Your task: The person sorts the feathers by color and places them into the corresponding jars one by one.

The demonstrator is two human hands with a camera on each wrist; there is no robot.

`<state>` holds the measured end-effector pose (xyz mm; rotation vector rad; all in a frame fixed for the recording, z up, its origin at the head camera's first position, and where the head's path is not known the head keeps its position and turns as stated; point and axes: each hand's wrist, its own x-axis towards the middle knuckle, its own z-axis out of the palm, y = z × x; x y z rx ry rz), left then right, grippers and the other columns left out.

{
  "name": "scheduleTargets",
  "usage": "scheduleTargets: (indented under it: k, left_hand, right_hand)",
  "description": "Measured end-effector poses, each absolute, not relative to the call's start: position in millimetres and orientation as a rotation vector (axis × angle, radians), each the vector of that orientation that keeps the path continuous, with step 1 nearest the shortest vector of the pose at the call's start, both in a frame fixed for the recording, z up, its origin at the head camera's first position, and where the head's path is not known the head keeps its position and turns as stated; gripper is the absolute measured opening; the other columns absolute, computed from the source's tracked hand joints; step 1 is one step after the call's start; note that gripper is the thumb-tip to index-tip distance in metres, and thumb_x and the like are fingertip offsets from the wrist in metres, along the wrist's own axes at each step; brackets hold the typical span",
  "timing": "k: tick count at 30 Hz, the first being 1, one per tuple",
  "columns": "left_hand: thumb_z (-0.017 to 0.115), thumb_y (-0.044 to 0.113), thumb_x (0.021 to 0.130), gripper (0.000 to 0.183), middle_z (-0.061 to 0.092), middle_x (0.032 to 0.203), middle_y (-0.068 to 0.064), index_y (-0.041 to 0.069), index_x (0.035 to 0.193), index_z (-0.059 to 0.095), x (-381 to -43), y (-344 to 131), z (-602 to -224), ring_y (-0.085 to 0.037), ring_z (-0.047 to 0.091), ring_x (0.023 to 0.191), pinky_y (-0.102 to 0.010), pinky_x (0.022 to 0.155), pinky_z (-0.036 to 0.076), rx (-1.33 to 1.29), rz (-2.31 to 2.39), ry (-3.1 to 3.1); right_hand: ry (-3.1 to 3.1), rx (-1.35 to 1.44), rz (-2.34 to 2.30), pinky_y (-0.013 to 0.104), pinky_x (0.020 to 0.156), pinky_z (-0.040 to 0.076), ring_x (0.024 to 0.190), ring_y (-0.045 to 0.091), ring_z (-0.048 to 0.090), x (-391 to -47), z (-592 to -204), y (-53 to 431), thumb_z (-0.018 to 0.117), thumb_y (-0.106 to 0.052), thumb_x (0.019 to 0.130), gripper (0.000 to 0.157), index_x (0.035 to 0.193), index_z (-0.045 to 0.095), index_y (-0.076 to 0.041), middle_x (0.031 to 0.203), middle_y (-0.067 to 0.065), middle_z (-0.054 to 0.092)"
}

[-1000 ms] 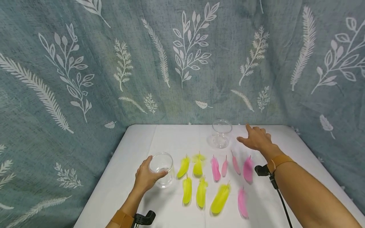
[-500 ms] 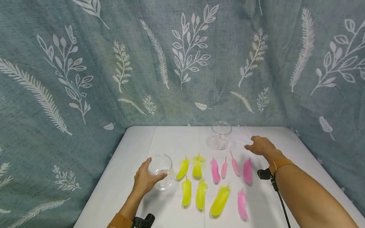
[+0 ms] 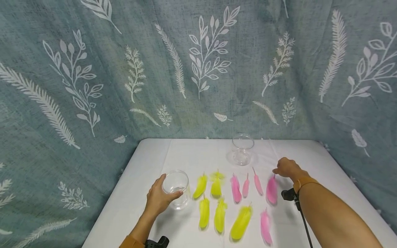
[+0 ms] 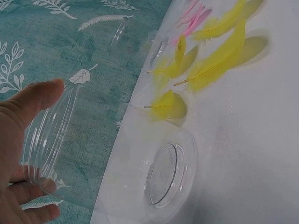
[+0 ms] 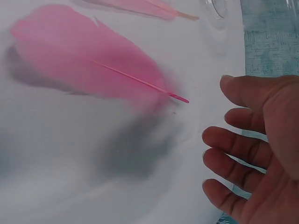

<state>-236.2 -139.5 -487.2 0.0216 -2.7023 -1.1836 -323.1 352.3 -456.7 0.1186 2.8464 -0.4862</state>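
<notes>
My left hand [image 3: 159,196] grips a clear plastic jar [image 3: 179,204] near its open top, thumb on one side and fingers on the other. In the left wrist view the jar [image 4: 161,175] stands tilted by the camera's angle, and nothing shows inside. At the right, my right hand [image 3: 288,168] hovers over the quill end of a pink feather [image 3: 272,191]. The right wrist view has its fingers loosely bent and parted, a small gap short of the bare quill of that feather [image 5: 107,70].
Several yellow feathers [image 3: 204,213] lie left of centre on the white table [image 3: 198,151]. More pink feathers, one of them at the front [image 3: 265,227], lie to the right. A second clear jar [image 3: 241,157] stands at the back. Patterned cloth [image 3: 173,113] hangs behind.
My right hand has come down and toward me, from beside the back jar to the pink feather's quill, its fingers drawing closer together. The left hand stays on its jar.
</notes>
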Motion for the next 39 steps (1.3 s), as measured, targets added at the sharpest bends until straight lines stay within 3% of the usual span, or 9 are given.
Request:
scheduleTargets:
  k: [8,15,22,27,33,39]
  left_hand:
    - [0.087,0.049,0.064,0.101,0.048,0.137,-0.024,0.004,0.143,0.044,-235,-141,-488,-0.047,0.045,0.121,-0.063,0.09,0.039,0.018,-1.196,-2.688]
    - [0.087,0.051,0.063,0.102,0.047,0.139,-0.023,0.004,0.143,0.044,-233,-142,-488,-0.047,0.044,0.123,-0.064,0.092,0.036,0.039,-1.192,-2.705]
    - [0.087,0.05,0.062,0.102,0.047,0.138,-0.022,0.005,0.143,0.044,-234,-141,-488,-0.046,0.045,0.123,-0.064,0.092,0.037,0.053,-1.197,-2.697]
    - [0.087,0.051,0.062,0.103,0.047,0.138,-0.022,0.005,0.143,0.044,-235,-141,-487,-0.045,0.045,0.123,-0.064,0.092,0.036,0.054,-1.187,-2.694]
    - [0.087,0.05,0.062,0.102,0.048,0.138,-0.022,0.005,0.143,0.044,-235,-141,-488,-0.045,0.045,0.123,-0.064,0.093,0.036,0.052,-1.19,-2.685]
    - [0.087,0.05,0.063,0.101,0.048,0.138,-0.023,0.004,0.143,0.044,-235,-140,-488,-0.045,0.045,0.123,-0.065,0.093,0.034,0.037,-1.177,-2.684]
  right_hand:
    - [2.767,0.18,-0.543,0.049,0.079,0.048,0.086,0.033,0.058,-333,-475,357,0.068,-0.021,0.089,0.042,0.106,0.057,0.016,0.093,0.02,0.061]
    - [2.764,0.194,-0.597,0.049,0.081,0.046,0.086,0.033,0.056,-333,-494,360,0.068,-0.021,0.088,0.044,0.106,0.055,0.017,0.094,0.021,0.06]
    - [2.752,0.221,-0.682,0.039,0.068,0.048,0.078,0.028,0.054,-334,-501,362,0.066,-0.019,0.089,0.041,0.105,0.055,0.017,0.09,0.019,0.059]
    - [2.734,0.219,-0.718,0.034,0.064,0.045,0.073,0.024,0.052,-335,-499,359,0.065,-0.017,0.09,0.031,0.098,0.06,0.013,0.082,0.014,0.058]
    - [2.707,0.273,-0.821,0.024,0.05,0.042,0.054,0.013,0.051,-338,-512,365,0.066,-0.013,0.086,0.017,0.08,0.063,0.002,0.062,0.004,0.056]
    - [2.652,0.329,-0.92,0.024,0.048,0.042,0.051,0.013,0.051,-338,-514,370,0.065,-0.013,0.087,0.02,0.07,0.063,-0.002,0.059,0.003,0.056]
